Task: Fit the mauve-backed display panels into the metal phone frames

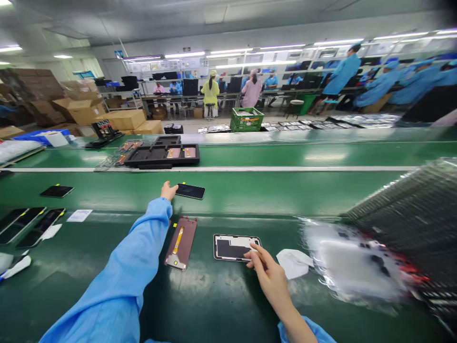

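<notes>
Two half-open hands, grips unclear: left hand (169,191) at the left end of a far black rectangular phone (192,191), right hand (270,276) at a near white-and-black flat panel's (232,248) right end. Light edge contact looks safest.

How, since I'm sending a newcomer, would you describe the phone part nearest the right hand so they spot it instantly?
On the dark green near bench, look between the brown panel and the crumpled white sheet. The phone part lies flat there, its right end by the right hand. Unlike the brown panel with its yellow strip, it shows white with a large black patch.
</notes>
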A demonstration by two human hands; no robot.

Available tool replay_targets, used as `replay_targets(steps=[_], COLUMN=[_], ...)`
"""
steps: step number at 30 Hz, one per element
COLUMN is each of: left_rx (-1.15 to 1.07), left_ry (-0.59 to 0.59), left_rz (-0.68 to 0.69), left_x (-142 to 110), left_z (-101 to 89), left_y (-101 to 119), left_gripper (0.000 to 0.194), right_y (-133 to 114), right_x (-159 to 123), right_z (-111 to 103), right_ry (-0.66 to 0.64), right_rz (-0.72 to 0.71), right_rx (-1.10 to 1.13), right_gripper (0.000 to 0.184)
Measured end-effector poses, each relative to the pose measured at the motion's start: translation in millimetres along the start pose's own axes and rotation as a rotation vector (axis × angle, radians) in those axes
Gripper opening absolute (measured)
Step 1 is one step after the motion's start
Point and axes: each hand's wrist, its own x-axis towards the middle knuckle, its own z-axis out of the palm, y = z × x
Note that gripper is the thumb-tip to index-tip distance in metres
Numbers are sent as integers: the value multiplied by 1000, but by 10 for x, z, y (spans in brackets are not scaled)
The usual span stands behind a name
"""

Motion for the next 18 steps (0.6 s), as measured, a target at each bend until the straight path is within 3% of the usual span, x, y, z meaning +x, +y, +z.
replay_targets(steps=[4, 8, 13, 18], left_rx=[422, 853, 1041, 1068], left_ry=[-92, -105, -111, 11], left_rz=[186, 45, -30, 31], left_x=[-440, -1099, -1610, -1537], left_z=[-583, -922, -860, -716], left_y=[-224, -526, -802, -875], left_gripper=[55, 80, 75, 85], right_y=[-50, -108, -198, -112], right_x=[-60, -110, -126, -130], right_z=[4, 41, 61, 76], right_ry=[-7, -10, 55, 31], right_rz=[-53, -244, -516, -473], right_rx=[-60, -145, -285, -276], right_gripper=[58, 36, 24, 25])
